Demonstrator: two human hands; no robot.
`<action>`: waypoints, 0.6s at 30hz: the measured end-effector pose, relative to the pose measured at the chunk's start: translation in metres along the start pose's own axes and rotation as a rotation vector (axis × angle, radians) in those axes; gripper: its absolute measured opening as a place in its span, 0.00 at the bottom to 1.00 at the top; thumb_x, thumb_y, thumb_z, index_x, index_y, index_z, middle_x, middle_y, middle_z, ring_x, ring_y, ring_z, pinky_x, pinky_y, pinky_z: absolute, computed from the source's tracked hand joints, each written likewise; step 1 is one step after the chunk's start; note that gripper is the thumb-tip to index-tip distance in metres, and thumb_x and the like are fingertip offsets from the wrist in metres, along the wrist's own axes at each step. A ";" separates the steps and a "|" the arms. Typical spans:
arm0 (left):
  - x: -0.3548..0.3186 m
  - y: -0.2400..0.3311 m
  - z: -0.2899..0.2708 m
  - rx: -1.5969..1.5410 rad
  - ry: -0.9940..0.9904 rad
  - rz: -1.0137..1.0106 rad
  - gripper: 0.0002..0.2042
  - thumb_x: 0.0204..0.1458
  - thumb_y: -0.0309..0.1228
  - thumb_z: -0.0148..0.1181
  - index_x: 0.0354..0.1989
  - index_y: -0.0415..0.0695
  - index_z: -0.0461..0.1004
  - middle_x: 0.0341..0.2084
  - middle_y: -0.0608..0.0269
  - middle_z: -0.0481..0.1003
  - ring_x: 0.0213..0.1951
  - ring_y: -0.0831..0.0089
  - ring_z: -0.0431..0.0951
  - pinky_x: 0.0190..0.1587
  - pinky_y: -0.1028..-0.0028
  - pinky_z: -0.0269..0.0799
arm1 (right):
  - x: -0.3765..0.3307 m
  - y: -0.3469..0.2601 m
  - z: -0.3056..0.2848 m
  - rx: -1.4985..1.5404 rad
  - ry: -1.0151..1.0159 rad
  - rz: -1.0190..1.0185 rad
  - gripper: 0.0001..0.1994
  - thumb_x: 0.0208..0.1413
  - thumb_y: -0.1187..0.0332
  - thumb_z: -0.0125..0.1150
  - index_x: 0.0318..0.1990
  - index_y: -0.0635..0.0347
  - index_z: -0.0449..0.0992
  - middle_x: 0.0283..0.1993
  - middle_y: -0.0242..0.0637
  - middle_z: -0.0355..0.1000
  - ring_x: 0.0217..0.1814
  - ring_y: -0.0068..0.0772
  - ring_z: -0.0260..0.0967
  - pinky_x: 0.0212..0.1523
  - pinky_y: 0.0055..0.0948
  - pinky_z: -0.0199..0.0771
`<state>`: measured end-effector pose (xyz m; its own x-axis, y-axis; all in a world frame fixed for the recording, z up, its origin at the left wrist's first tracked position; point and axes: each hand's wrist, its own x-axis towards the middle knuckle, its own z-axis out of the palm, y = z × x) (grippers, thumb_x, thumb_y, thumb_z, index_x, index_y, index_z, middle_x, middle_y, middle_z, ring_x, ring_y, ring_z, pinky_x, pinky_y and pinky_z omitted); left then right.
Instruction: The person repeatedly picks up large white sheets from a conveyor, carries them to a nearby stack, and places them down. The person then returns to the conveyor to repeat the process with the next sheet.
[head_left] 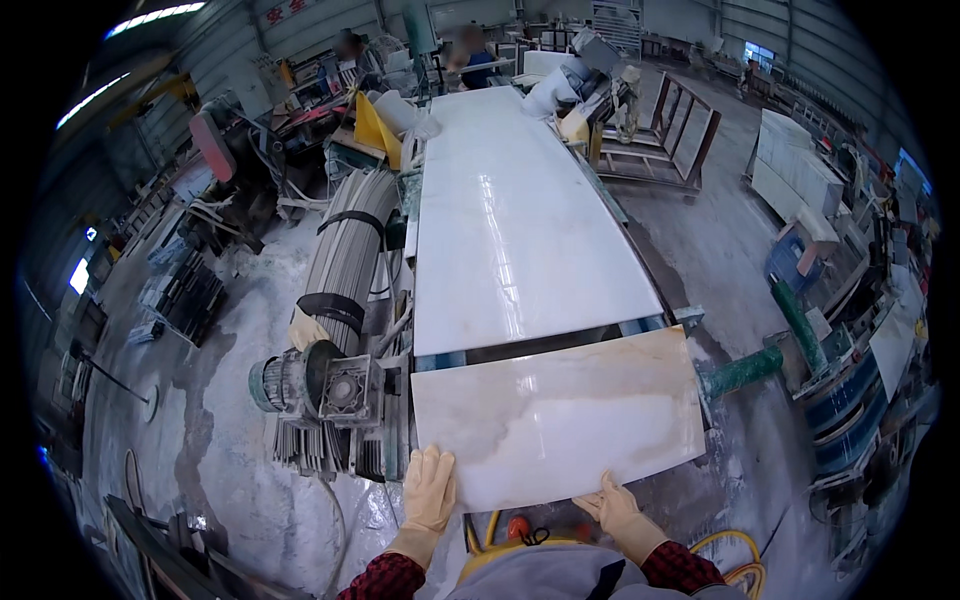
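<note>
A polished beige marble slab (556, 415) lies flat at the near end of a long conveyor bed. My left hand (429, 488), in a cream work glove, rests on the slab's near left corner with fingers spread on top. In the same kind of glove, my right hand (614, 508) grips the slab's near edge toward the middle. Beyond a dark gap, a long white slab (515, 225) stretches away along the conveyor.
A grey motor and gearbox (315, 382) sit left of the conveyor, beside a bundle of grey strips (350, 250). A green roller arm (742, 372) juts out at right. White slabs are stacked (795, 170) far right. Two people stand at the far end (470, 55). Yellow hose (740, 572) lies near my feet.
</note>
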<state>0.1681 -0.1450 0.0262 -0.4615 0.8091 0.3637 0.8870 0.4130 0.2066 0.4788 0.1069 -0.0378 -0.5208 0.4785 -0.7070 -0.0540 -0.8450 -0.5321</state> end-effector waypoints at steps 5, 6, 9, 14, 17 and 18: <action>0.039 -0.018 0.006 0.066 0.010 0.017 0.25 0.68 0.30 0.67 0.73 0.46 0.75 0.74 0.41 0.73 0.73 0.30 0.72 0.80 0.41 0.70 | -0.003 -0.006 -0.005 -0.046 -0.091 0.056 0.41 0.92 0.45 0.50 0.81 0.88 0.59 0.81 0.81 0.69 0.85 0.78 0.73 0.85 0.69 0.81; 0.054 -0.025 0.011 0.087 0.028 0.018 0.25 0.68 0.31 0.67 0.74 0.46 0.75 0.75 0.41 0.73 0.73 0.31 0.72 0.80 0.42 0.69 | -0.004 -0.007 -0.006 -0.048 -0.095 0.062 0.41 0.92 0.45 0.50 0.80 0.90 0.58 0.80 0.82 0.69 0.85 0.79 0.73 0.85 0.70 0.81; 0.102 -0.051 0.029 0.152 0.056 0.002 0.25 0.72 0.32 0.65 0.76 0.46 0.74 0.76 0.41 0.72 0.74 0.31 0.71 0.83 0.42 0.67 | -0.007 -0.007 -0.005 -0.027 -0.089 0.080 0.37 0.92 0.50 0.53 0.80 0.87 0.61 0.80 0.81 0.71 0.83 0.79 0.75 0.83 0.69 0.83; 0.150 -0.078 0.057 0.228 0.037 -0.125 0.25 0.77 0.33 0.61 0.80 0.46 0.73 0.80 0.40 0.71 0.75 0.31 0.71 0.83 0.42 0.67 | -0.010 -0.008 -0.007 -0.039 -0.109 0.109 0.33 0.92 0.54 0.55 0.79 0.84 0.64 0.78 0.78 0.74 0.81 0.74 0.77 0.84 0.64 0.84; 0.169 -0.077 0.056 0.204 0.089 -0.109 0.23 0.76 0.32 0.63 0.77 0.47 0.78 0.76 0.42 0.75 0.75 0.31 0.72 0.80 0.40 0.70 | -0.013 -0.008 -0.010 0.050 -0.064 0.195 0.32 0.91 0.53 0.57 0.78 0.80 0.66 0.76 0.75 0.76 0.79 0.70 0.80 0.83 0.60 0.84; 0.181 -0.072 0.055 0.237 0.083 -0.109 0.22 0.75 0.32 0.64 0.75 0.47 0.79 0.75 0.43 0.76 0.75 0.32 0.73 0.79 0.40 0.70 | -0.014 -0.007 -0.011 0.065 -0.073 0.168 0.32 0.91 0.53 0.58 0.79 0.79 0.66 0.76 0.75 0.76 0.79 0.70 0.80 0.84 0.60 0.84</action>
<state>0.0219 -0.0057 0.0274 -0.5455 0.7217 0.4261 0.8068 0.5898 0.0339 0.4960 0.1090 -0.0289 -0.5878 0.3130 -0.7460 -0.0148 -0.9261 -0.3769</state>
